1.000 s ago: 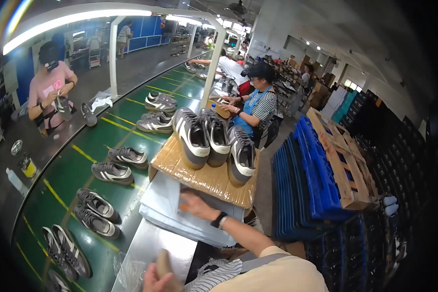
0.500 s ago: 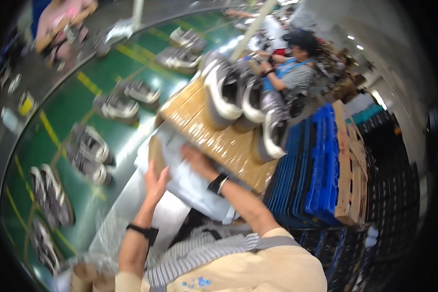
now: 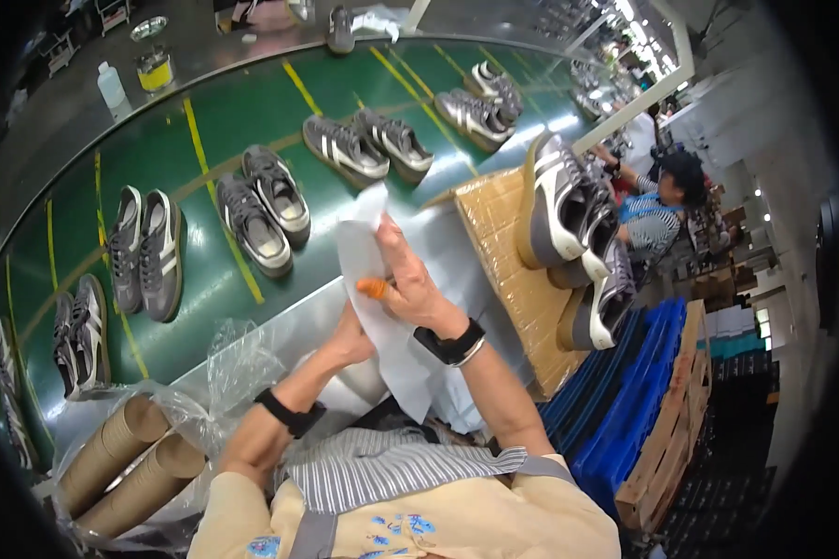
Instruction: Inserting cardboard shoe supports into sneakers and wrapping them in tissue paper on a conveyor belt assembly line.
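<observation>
White tissue sheet (image 3: 387,340): up in the air now between both hands, tilted, above the metal ledge (image 3: 435,250). Biggest change by far tbh. Can't tell if single or doubled.

Right hand (image 3: 415,291): pinching the sheet from the right. Down on the paper a second ago, clear of the pile now.

Orange finger cover (image 3: 373,288): on one digit of that same hand, right up against the paper.

Left hand (image 3: 350,340): tucked in close at the sheet's left side. Mostly hidden at the fingertip end, so can't tell if gripping anything.

Tan piece: in the left hand in both earlier views, not visible now. Behind the paper or put down, no way to say.

Paper stack (image 3: 457,401): next to the right forearm, only partly in sight.

What it means: probably past the grabbing-paper bit and into two-handed handling of the sheet.

Grey sneakers on the carton (image 3: 555,205): same three as before, untouched, still on top of the taped cardboard carton (image 3: 499,252).

Sneaker pairs (image 3: 252,228): lined up along the green desk (image 3: 247,116), well apart from both hands.

Head view: swung round since then, with way more of the clear plastic bag (image 3: 238,368) and its stacked brown paper forms (image 3: 112,456) showing lower left.
</observation>
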A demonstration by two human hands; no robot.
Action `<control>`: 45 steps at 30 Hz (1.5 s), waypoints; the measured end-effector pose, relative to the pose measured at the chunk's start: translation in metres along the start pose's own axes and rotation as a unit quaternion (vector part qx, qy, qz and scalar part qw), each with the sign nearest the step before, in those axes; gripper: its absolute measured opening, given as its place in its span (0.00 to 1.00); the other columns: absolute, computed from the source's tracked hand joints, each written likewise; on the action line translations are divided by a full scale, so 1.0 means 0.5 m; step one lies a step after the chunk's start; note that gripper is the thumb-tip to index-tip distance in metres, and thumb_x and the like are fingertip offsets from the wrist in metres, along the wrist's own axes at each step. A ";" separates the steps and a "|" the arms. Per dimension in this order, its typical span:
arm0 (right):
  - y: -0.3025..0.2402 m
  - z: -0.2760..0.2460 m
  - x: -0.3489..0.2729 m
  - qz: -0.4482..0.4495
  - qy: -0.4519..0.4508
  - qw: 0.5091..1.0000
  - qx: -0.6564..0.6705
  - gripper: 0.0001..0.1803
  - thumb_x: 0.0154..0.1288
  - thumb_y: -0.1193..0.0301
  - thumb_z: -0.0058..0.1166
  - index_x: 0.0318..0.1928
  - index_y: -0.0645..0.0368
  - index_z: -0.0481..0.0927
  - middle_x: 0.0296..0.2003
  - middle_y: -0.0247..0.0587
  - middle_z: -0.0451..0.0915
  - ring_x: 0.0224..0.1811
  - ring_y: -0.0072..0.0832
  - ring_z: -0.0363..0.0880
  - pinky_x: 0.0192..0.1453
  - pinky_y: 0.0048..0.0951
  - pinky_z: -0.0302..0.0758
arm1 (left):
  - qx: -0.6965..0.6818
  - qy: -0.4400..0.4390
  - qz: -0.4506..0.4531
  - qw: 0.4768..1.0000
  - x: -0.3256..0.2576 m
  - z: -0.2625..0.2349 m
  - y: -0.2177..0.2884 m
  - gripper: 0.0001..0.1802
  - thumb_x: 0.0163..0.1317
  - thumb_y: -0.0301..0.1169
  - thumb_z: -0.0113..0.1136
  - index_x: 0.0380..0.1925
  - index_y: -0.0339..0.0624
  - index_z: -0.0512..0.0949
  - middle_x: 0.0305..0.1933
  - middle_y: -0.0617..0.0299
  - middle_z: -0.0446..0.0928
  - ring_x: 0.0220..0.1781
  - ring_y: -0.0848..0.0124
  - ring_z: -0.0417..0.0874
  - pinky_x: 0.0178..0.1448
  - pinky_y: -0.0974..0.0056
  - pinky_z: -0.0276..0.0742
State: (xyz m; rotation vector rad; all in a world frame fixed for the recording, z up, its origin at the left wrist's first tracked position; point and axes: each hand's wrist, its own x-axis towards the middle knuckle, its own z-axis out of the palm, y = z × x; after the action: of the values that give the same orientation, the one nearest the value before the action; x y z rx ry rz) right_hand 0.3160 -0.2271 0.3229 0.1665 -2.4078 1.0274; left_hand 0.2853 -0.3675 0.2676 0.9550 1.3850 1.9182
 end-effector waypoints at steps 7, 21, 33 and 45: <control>-0.024 -0.038 0.141 -0.148 -0.169 0.947 -0.227 0.47 0.42 0.74 0.68 0.66 0.50 0.62 0.53 0.64 0.66 0.55 0.59 0.69 0.60 0.51 0.69 | 0.496 -0.472 -0.074 0.725 -0.010 -0.092 0.036 0.43 0.47 0.50 0.74 0.57 0.32 0.70 0.55 0.42 0.76 0.59 0.47 0.75 0.63 0.52 0.71; -0.217 0.048 0.126 0.016 0.355 0.927 0.119 0.49 0.52 0.76 0.70 0.67 0.54 0.48 0.53 0.45 0.67 0.54 0.31 0.72 0.57 0.33 0.73 | -0.401 0.118 -0.003 0.908 0.077 -0.135 0.103 0.27 0.59 0.34 0.52 0.60 0.39 0.68 0.60 0.56 0.72 0.60 0.61 0.75 0.67 0.56 0.70; -0.169 -0.006 0.127 -0.122 0.106 0.987 -0.020 0.12 0.53 0.72 0.67 0.32 0.60 0.76 0.40 0.45 0.73 0.46 0.45 0.72 0.48 0.42 0.71 | 0.109 0.009 0.170 0.979 0.039 -0.128 0.073 0.30 0.55 0.26 0.63 0.58 0.38 0.67 0.53 0.59 0.73 0.55 0.65 0.76 0.60 0.61 0.72; -0.015 0.019 0.070 0.140 -0.108 0.984 -0.007 0.52 0.49 0.58 0.72 0.68 0.65 0.56 0.66 0.60 0.59 0.71 0.51 0.57 0.73 0.41 0.56 | -0.361 0.197 -0.062 0.909 0.102 -0.132 0.085 0.19 0.70 0.26 0.51 0.59 0.39 0.66 0.57 0.57 0.73 0.58 0.64 0.75 0.63 0.57 0.72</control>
State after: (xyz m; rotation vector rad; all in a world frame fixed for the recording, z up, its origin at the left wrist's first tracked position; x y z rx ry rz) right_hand 0.2842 -0.2361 0.3398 -0.0719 -2.6898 1.1665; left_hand 0.2000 -0.3751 0.3055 0.1212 0.7622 2.3317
